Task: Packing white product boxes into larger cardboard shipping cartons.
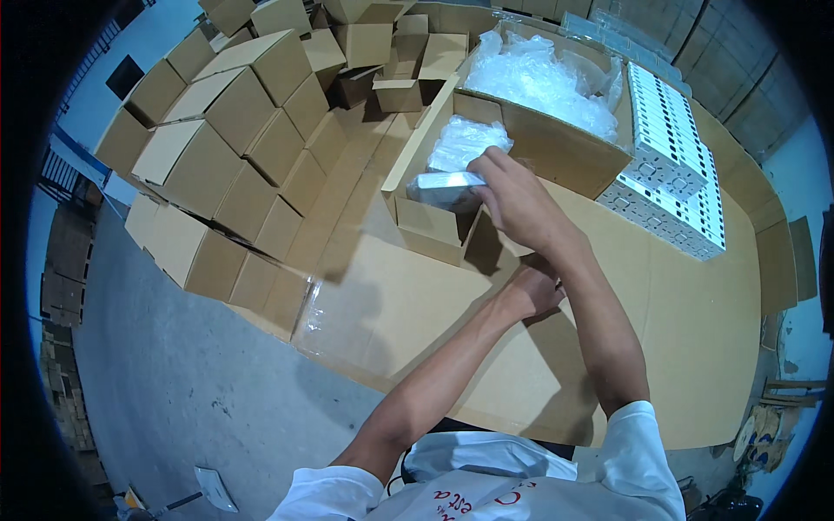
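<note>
Pinching white pack (445, 182) by one end at box (426, 219), R hand (519, 198) grip nearly closed; may tilt/drop if pinch slips. L hand (532, 292) pt. hidden, grip: can't tell.

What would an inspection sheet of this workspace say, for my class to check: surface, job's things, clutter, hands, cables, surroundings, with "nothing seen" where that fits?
Surface: tan cardboard sheet, lit unevenly, with arm shadows.
Job's things: flat pale piece at a small open box; clear-wrapped pack inside; larger box holding clear plastic; stacked white blocks with dark openings at right.
Clutter: stacked cardboard boxes at left.
Hands: right hand grips the pale piece; left hand partly hidden by the right forearm, grip unclear.
Cables: nothing seen.
Surroundings: grey floor.
</note>
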Demonstrator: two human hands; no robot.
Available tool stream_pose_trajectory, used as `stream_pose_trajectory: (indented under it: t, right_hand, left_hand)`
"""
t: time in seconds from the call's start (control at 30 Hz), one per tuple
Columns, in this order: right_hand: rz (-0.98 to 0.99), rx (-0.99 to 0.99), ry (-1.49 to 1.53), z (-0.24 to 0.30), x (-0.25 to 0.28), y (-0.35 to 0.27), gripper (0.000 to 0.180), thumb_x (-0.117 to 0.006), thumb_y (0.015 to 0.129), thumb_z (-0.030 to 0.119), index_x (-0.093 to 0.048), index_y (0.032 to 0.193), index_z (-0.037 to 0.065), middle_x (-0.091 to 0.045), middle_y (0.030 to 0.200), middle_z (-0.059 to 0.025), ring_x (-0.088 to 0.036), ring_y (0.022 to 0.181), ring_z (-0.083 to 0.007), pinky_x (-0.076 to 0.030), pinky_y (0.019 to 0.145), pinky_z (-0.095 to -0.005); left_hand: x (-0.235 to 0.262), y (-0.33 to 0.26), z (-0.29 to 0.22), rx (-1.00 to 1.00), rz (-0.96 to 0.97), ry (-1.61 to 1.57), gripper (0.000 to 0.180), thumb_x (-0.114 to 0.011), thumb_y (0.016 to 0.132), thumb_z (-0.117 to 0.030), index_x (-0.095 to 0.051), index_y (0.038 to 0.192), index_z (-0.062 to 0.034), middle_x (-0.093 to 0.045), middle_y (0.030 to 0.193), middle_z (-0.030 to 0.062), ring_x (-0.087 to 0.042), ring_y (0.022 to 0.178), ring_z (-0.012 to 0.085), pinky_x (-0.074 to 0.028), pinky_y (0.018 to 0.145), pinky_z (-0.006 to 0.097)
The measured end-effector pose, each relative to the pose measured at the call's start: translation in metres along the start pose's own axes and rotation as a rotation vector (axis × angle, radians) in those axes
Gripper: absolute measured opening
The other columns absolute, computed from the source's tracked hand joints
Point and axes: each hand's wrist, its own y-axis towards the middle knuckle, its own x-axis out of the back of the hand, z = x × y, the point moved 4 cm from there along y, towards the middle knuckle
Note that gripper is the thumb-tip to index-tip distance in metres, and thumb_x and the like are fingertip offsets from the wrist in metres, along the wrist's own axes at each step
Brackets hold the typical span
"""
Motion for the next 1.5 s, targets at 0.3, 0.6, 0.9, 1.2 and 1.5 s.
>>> stream_pose_trajectory:
  t: [0.3, 0.6, 0.9, 1.2, 1.5]
  right_hand:
    - [-0.165, -0.125, -0.163, 0.0, -0.024, -0.005, 0.023, -0.068, 0.085, 0.001, -0.059, 0.106, -0.004, -0.057, 0.105, -0.0234, -0.06, 0.099, -0.0438, -0.05, 0.083, -0.0516]
    - [-0.19, -0.131, -0.15, 0.005, -0.022, 0.001, 0.02, -0.068, 0.084, 0.0, -0.059, 0.103, 0.002, -0.059, 0.099, -0.0195, -0.061, 0.094, -0.0404, -0.051, 0.081, -0.0505]
    - [-0.328, -0.045, -0.237, 0.002, -0.016, -0.026, 0.022, -0.069, 0.087, 0.011, -0.069, 0.108, 0.004, -0.059, 0.116, -0.0159, -0.059, 0.101, -0.0334, -0.05, 0.089, -0.0452]
    - [-0.326, -0.163, -0.03, -0.029, 0.022, -0.074, 0.042, -0.067, 0.091, 0.018, -0.059, 0.131, 0.007, -0.044, 0.144, -0.0238, -0.057, 0.108, -0.0397, -0.047, 0.098, -0.0471]
    - [-0.447, -0.163, 0.008, -0.109, 0.171, -0.151, 0.033, -0.069, 0.087, 0.013, -0.063, 0.118, 0.004, -0.053, 0.128, -0.0201, -0.059, 0.111, -0.0363, -0.049, 0.095, -0.0442]
  left_hand:
    - [0.006, -0.007, -0.008, -0.242, -0.213, -0.316, 0.024, -0.067, 0.09, -0.02, -0.061, 0.108, -0.0052, -0.057, 0.096, 0.0111, -0.055, 0.09, 0.0251, -0.045, 0.088, 0.04]
    - [0.011, -0.009, -0.014, -0.235, -0.186, -0.31, 0.026, -0.068, 0.091, -0.019, -0.061, 0.111, -0.0035, -0.058, 0.1, 0.0084, -0.055, 0.093, 0.0222, -0.046, 0.088, 0.036]
    - [0.01, -0.004, -0.017, -0.223, -0.158, -0.179, 0.03, -0.069, 0.091, -0.019, -0.061, 0.114, -0.0019, -0.061, 0.107, 0.0112, -0.059, 0.097, 0.0228, -0.048, 0.089, 0.037]
    - [-0.025, 0.03, -0.004, -0.215, -0.148, -0.133, 0.036, -0.067, 0.093, -0.024, -0.058, 0.123, -0.0049, -0.06, 0.113, 0.0115, -0.055, 0.111, 0.025, -0.04, 0.102, 0.041]
    - [-0.025, 0.087, -0.087, 0.152, 0.028, -0.112, 0.028, -0.07, 0.09, -0.009, -0.065, 0.116, -0.0012, -0.068, 0.101, 0.0152, -0.068, 0.08, 0.0195, -0.055, 0.072, 0.035]
